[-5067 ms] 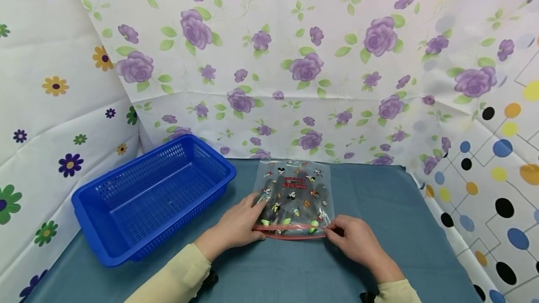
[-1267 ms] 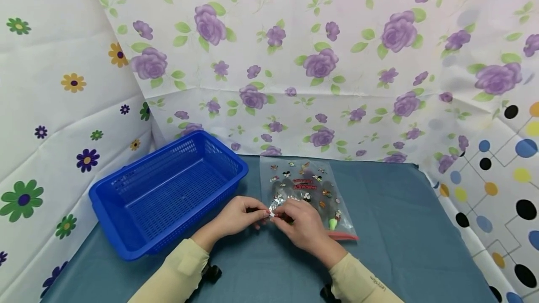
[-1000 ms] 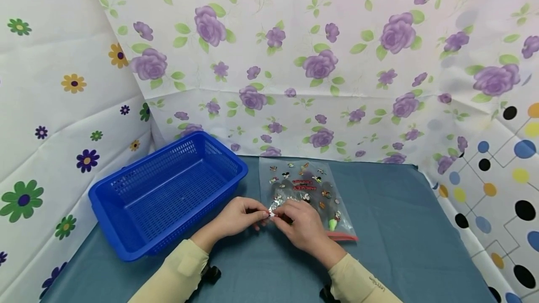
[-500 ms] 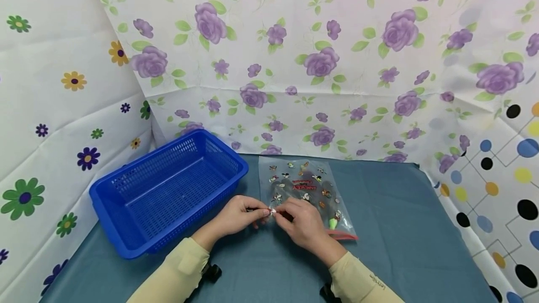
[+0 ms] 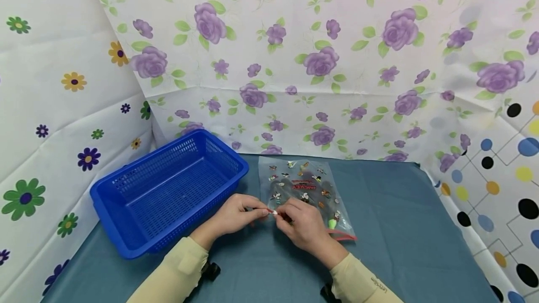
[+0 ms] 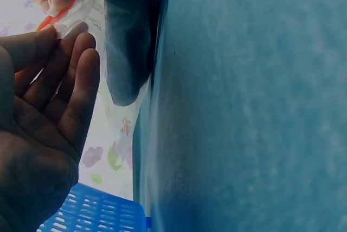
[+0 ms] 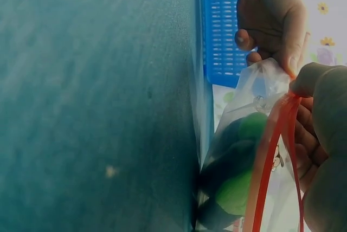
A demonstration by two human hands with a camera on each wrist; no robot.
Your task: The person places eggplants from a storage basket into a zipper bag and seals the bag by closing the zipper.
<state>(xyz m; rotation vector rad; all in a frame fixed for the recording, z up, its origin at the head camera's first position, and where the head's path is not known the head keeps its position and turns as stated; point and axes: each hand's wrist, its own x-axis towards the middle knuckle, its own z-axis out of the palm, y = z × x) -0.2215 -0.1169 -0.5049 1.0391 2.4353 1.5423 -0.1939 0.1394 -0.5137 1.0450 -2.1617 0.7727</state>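
Observation:
A clear zip bag (image 5: 269, 172) printed with cartoon figures lies at the middle of the table, its red zip strip (image 5: 343, 234) toward the person. Inside are several dark, elongated things (image 6: 127, 42) with green ends, like eggplants. My left hand (image 5: 236, 214) pinches the bag's near left corner between thumb and forefinger, its other fingers loosely bent. Right beside it, my right hand (image 5: 304, 224) pinches the zip at a small white piece (image 5: 275, 212). In the right wrist view, the two red strips (image 7: 263, 172) stand apart below the right hand's fingertips.
A blue perforated plastic basket (image 5: 168, 200) stands to the left, close to the left forearm. Teal cloth (image 5: 400, 228) covers the table. Flowered sheeting (image 5: 320, 106) hangs along the back, with patterned sheets at both sides.
Since the earliest frame, my right hand has moved left from the zip's right end to beside the left hand, and the bag's near left corner is lifted. Lately the hands shift only slightly.

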